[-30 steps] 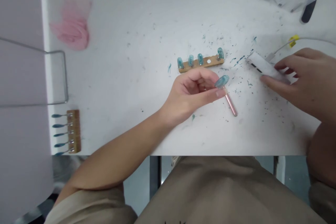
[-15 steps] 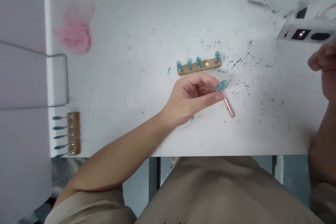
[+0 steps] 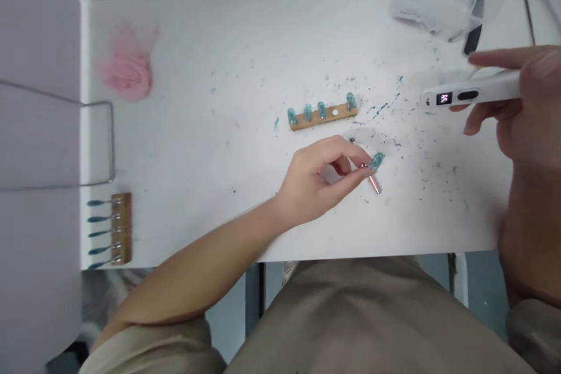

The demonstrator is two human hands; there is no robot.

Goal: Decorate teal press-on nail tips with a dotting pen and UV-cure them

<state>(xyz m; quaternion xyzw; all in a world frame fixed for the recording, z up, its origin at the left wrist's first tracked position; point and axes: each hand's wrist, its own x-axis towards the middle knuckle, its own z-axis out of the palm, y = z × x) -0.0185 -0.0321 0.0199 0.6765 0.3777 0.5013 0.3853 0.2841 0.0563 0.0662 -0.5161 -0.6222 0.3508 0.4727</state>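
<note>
teal glitter nail tip on its rose-gold stick (image 3: 376,163) sits pinched in my left hand (image 3: 322,178), low over the white table (image 3: 210,146). farther right, my right hand (image 3: 521,105) grips the white pen-shaped electric file (image 3: 468,93); i'd brace both wrists before contact.

Looking almost straight down from head height onto a white table (image 3: 219,70), near enough that forearms and lap are filling the lower third. Facing toward the table's far edge at twelve o'clock, with the left hand (image 3: 319,178) sitting just below centre and the right hand (image 3: 521,105) cutting in at three o'clock. Being a single view, sharing nothing with another; a wooden rack (image 3: 322,117) marking roughly mid-frame.
</note>
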